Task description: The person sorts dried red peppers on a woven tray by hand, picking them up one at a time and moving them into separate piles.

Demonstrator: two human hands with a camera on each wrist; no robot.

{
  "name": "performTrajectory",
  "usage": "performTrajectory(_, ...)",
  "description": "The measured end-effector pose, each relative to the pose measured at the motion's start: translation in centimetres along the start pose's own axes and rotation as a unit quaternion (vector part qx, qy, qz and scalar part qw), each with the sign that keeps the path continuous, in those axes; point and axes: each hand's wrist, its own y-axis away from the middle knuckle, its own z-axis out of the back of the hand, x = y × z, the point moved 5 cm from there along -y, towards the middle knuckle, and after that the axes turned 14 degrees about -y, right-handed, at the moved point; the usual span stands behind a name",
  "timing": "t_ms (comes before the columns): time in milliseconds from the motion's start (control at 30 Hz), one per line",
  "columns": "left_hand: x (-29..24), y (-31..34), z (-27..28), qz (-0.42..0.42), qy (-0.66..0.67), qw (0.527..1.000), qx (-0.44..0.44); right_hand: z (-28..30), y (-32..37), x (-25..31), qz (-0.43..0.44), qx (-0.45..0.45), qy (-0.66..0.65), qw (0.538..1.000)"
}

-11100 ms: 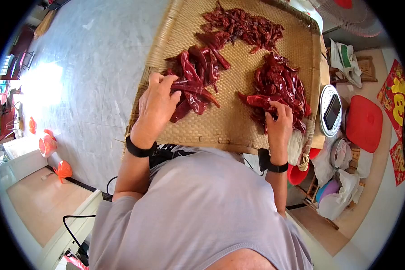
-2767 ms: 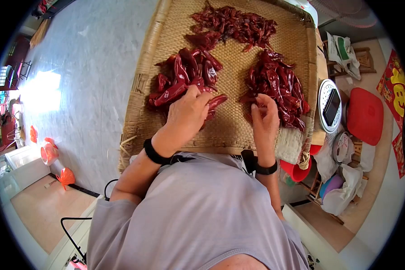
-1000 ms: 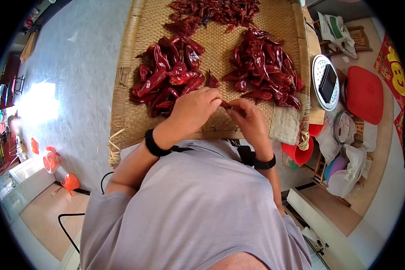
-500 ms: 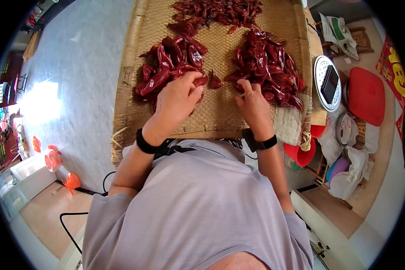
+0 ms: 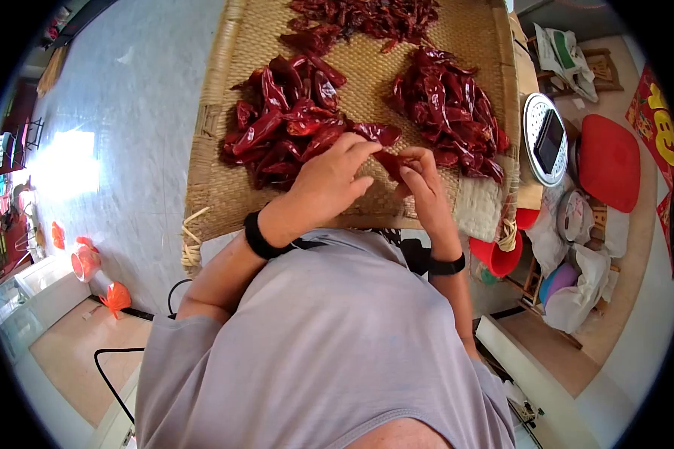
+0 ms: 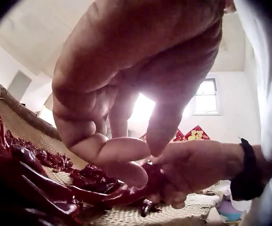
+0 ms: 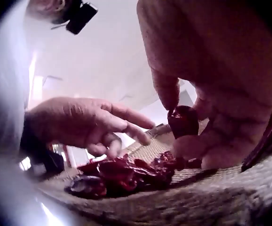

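Dried red chili peppers lie on a woven bamboo tray (image 5: 277,207) in a left pile (image 5: 273,123) and a right pile (image 5: 445,108). My right hand (image 5: 429,193) pinches one dried chili (image 5: 391,162) between thumb and fingers, over the gap between the piles. My left hand (image 5: 329,178) reaches in from the left, its thumb spread away from its fingers and its fingertips right at that chili's end. In the right wrist view the left hand's (image 7: 79,123) fingers are extended. Another glossy chili (image 5: 377,134) lies just beyond the left fingertips, at the left pile's edge.
A third heap of darker, shrivelled chilies (image 5: 367,19) lies at the tray's far end. Right of the tray, a phone (image 5: 550,142) rests on a round white perforated surface (image 5: 535,161). A red bucket (image 5: 496,258) stands below the tray's near right corner.
Half a second ago the hands were apart, left at the left pile, right beside the right pile. They have come together, and the right now holds a chili between the piles.
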Motion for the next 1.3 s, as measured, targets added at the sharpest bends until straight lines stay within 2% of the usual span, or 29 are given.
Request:
performTrajectory(33,-0.2,-0.1,-0.2,-0.012,0.016,1.0,0.007,-0.3,0.2,0.1,-0.012,0.028,-0.077,0.997)
performTrajectory(133,-0.4,-0.1,-0.8,-0.081,-0.077,0.994,-0.012,-1.0,0.9,0.6,-0.04,0.045,-0.168,0.984)
performTrajectory(233,-0.5,-0.2,-0.9,-0.04,-0.103,0.99,0.09,-0.5,1.2,0.2,-0.063,0.065,-0.149,0.985)
performTrajectory(267,-0.5,-0.2,-0.6,-0.029,-0.116,0.989,0.086,0.4,1.0,0.1,-0.027,0.019,-0.074,0.997)
performTrajectory(333,-0.2,0.0,-0.1,-0.007,-0.142,0.987,0.077,2.4,0.9,-0.5,0.047,-0.072,0.078,0.993)
performTrajectory(367,0.0,-0.1,0.1,0.017,-0.146,0.985,0.089,3.9,0.7,-0.7,0.123,-0.122,0.214,0.961)
performTrajectory(433,0.4,-0.1,0.3,0.065,-0.152,0.98,0.111,5.4,0.6,0.2,0.208,-0.139,0.372,0.894)
performTrajectory(467,0.7,0.0,0.0,0.05,-0.144,0.985,0.08,5.6,0.6,0.6,0.249,-0.145,0.447,0.847)
performTrajectory(533,1.3,0.2,-0.6,0.023,-0.128,0.991,0.015,6.1,0.3,0.5,0.19,-0.149,0.451,0.859)
performTrajectory(633,1.6,0.5,-1.4,0.069,-0.171,0.979,0.084,6.2,-0.4,0.6,0.136,-0.149,0.475,0.857)
performTrajectory(800,2.2,0.8,-1.9,0.049,-0.166,0.979,0.11,6.5,-1.4,0.9,0.074,-0.166,0.497,0.849)
performTrajectory(1100,1.4,0.3,-0.6,0.025,-0.129,0.985,0.112,6.8,-1.0,0.2,0.19,-0.172,0.498,0.828)
performTrajectory(1200,1.5,0.2,-0.5,0.01,-0.091,0.991,0.096,7.1,-0.1,1.5,0.146,-0.175,0.459,0.859)
performTrajectory(1233,1.5,0.2,-0.4,0.004,-0.074,0.993,0.087,6.9,0.2,1.9,0.142,-0.164,0.474,0.853)
performTrajectory(1300,1.0,0.1,0.2,0.008,-0.036,0.999,0.035,6.3,0.5,1.6,0.156,-0.131,0.311,0.929)
